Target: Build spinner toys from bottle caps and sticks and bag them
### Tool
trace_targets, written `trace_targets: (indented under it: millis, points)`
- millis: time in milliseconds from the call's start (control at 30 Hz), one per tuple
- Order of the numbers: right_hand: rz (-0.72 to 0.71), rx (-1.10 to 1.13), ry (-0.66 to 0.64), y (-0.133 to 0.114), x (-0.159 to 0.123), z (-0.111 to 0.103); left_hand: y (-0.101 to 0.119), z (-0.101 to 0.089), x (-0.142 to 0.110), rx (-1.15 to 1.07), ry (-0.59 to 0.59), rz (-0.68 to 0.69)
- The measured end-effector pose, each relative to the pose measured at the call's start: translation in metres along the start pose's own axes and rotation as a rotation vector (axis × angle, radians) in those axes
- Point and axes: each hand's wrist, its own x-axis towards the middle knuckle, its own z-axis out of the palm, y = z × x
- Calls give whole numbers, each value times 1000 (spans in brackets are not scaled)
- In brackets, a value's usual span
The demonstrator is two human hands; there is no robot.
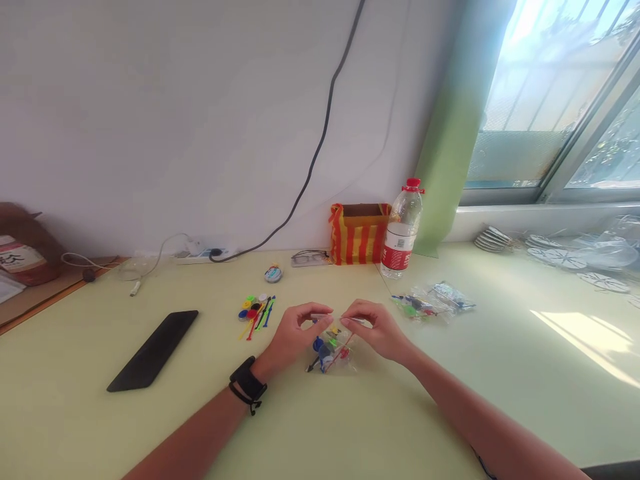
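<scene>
Between my two hands hangs a clear plastic bag (333, 350) with small coloured plastic pieces inside: blue, red, green, black and yellow. My left hand (304, 327) pinches the bag's top edge between thumb and fingers. On the other side, my right hand (373, 327) pinches the same edge. A small gap separates the fingertips of the two hands. Left of my left hand, loose plastic discs (253, 309) and thin coloured plastic sticks (263, 317) lie in a small group. Right of my right hand are more filled clear bags (435, 301).
A black phone-like slab (153, 351) lies at the left. Behind stand a red-and-yellow striped box (360, 237), a plastic bottle (400, 233), glasses (310, 258) and a small round tin (273, 273). A dark cable (320, 140) runs down the wall. Round patterned discs (555, 257) lie far right.
</scene>
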Motion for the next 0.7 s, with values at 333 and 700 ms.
trace_targets:
  millis: [333, 700]
  points:
    - [-3, -77, -13, 4, 5, -9, 0, -11, 7, 127, -41, -13]
    - [-95, -371, 542, 35, 12, -54, -9, -25, 13, 112, 253, 22]
